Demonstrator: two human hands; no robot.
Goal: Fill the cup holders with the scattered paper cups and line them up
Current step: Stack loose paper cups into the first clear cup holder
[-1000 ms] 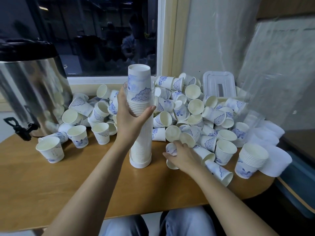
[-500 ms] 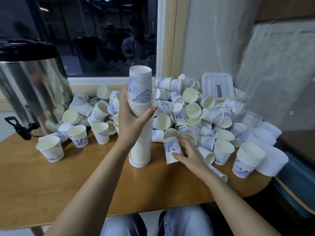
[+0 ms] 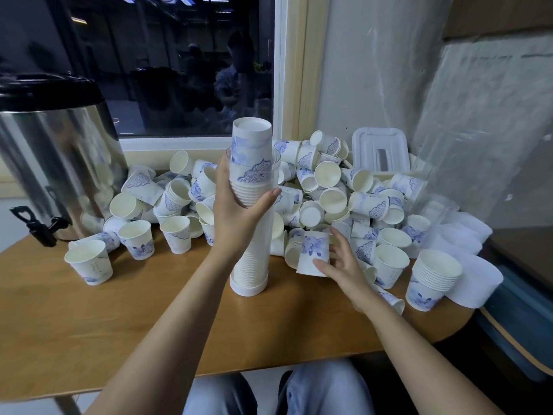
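Note:
A clear tube cup holder (image 3: pixel 254 259) stands upright on the wooden table (image 3: pixel 119 319), packed with inverted white paper cups; the top cups (image 3: pixel 252 145) stick out above its rim. My left hand (image 3: pixel 236 211) grips the holder around its upper half. Just right of the holder's base, my right hand (image 3: pixel 341 265) holds an upside-down white and blue paper cup (image 3: pixel 314 253). Behind them a big heap of scattered paper cups (image 3: pixel 344 193) covers the back of the table.
A steel urn (image 3: pixel 54 163) with a black tap stands at the left. Upright cups (image 3: pixel 89 262) sit in front of it. A short stack of cups (image 3: pixel 431 280) and white sleeves (image 3: pixel 475 280) lie at the right edge. A white lid (image 3: pixel 380 151) leans against the wall.
My right hand has pulled one cup out of the heap and turned it upside down, raising it slightly toward the holder. The left hand has stayed on the holder.

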